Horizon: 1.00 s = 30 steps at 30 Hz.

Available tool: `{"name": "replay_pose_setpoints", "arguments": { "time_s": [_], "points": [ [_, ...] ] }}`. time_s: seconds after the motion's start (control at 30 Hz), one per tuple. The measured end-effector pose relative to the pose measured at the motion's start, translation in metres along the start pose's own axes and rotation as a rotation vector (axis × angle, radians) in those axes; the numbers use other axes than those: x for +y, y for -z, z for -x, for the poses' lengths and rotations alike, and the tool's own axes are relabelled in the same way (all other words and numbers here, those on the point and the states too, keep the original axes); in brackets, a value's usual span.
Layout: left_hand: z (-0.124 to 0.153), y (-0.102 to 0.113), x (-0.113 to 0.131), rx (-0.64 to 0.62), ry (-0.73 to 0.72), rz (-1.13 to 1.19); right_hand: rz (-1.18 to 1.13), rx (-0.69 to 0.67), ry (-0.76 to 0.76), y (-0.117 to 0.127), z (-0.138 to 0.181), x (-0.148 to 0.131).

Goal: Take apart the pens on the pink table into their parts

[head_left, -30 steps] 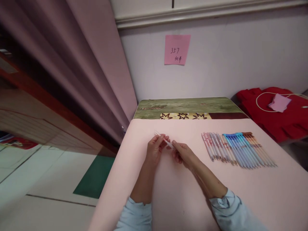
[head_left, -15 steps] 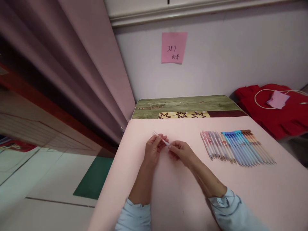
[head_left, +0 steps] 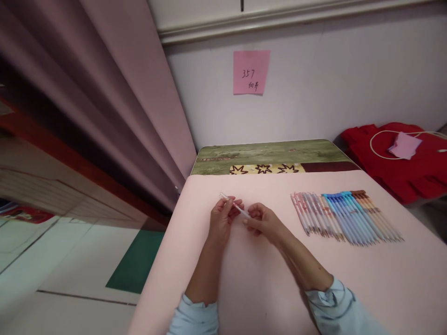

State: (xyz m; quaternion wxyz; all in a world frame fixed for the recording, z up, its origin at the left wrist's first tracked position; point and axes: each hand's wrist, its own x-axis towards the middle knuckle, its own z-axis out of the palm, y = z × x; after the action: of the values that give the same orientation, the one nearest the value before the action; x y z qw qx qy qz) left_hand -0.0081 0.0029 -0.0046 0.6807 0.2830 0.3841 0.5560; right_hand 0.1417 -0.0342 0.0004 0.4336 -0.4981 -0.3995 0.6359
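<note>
A slim white pen (head_left: 240, 211) with reddish marks slants down to the right above the pink table cover. Around its upper part the fingers of my left hand (head_left: 221, 216) are closed, and its pale end sticks out past the thumb. My right hand (head_left: 263, 221) has curled fingers, with the thumb and index finger at the pen's lower tip. Whether anything small is also between those fingers is hidden. To the right lies a row of pens (head_left: 345, 216), side by side in red-and-white, blue and brown groups.
The pink cover (head_left: 265, 284) spreads over the table, with a green wood-patterned strip (head_left: 265, 150) showing at the back. A pink note (head_left: 251, 72) is stuck on the wall. Red cloth (head_left: 384, 172) with a white cable lies at right. A curtain (head_left: 139, 93) hangs at left.
My right fingers have shifted slightly down along the pen, and more of its lower end shows. My left hand keeps its hold. The view has tilted a little.
</note>
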Motion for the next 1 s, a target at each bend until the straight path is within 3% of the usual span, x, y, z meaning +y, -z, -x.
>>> {"name": "replay_pose_setpoints", "arguments": {
  "time_s": [0.17, 0.33, 0.57, 0.7, 1.0],
  "points": [
    [-0.002, 0.0, 0.001, 0.027, 0.01, -0.01, 0.081, -0.032, -0.027, 0.001, -0.001, 0.0],
    [-0.007, 0.007, 0.004, 0.132, -0.079, 0.019, 0.218, 0.01, -0.045, 0.011, -0.004, 0.0],
    [-0.013, 0.02, 0.002, 0.257, -0.231, -0.086, 0.653, 0.24, 0.053, 0.036, -0.001, -0.014],
    [-0.011, 0.013, -0.003, 0.226, -0.184, -0.238, 0.912, 0.419, 0.122, 0.029, 0.0, -0.014],
    [-0.005, 0.003, -0.009, 0.088, -0.123, -0.337, 0.959, 0.408, 0.242, 0.006, 0.003, -0.009]
  ]
}}
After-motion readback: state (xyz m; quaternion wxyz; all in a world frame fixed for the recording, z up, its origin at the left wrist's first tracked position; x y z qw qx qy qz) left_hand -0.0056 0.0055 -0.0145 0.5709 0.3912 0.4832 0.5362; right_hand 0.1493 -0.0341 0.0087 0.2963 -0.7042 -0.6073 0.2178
